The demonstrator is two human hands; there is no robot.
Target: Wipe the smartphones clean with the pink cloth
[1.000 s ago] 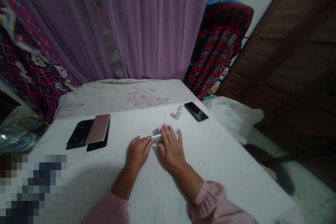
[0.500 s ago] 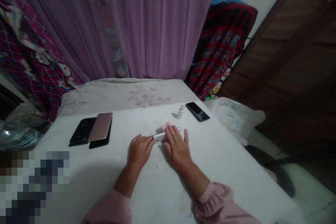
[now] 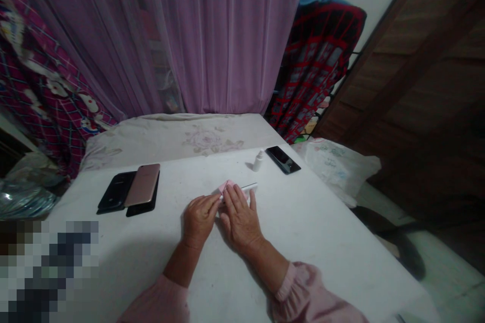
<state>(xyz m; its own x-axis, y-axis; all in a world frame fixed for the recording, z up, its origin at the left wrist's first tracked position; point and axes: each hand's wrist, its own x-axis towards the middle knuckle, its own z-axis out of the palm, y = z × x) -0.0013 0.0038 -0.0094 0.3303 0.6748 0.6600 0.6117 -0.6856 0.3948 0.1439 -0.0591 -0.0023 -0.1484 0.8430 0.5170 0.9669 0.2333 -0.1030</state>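
Note:
A slim white phone [image 3: 251,187] is tilted above the white tabletop, its right end showing past my fingers. My left hand [image 3: 199,218] pinches its left end between thumb and fingers. A folded pink cloth [image 3: 226,185] lies against the phone under my right hand [image 3: 242,217], whose fingers press it to the surface. Most of the phone is hidden behind that hand and the cloth. Beyond them stands a small white bottle [image 3: 258,162], upright, touched by neither hand.
A dark phone [image 3: 283,160] lies at the table's right edge. On the left, a rose-gold phone [image 3: 143,185] rests over a black one, beside another black phone [image 3: 117,191]. A white plastic bag [image 3: 335,164] sits right of the table; purple curtains [image 3: 227,35] hang behind.
My right hand has slid left along the phone with the pink cloth, closer to my left hand. The phone's right end is now uncovered. My left hand keeps its pinch.

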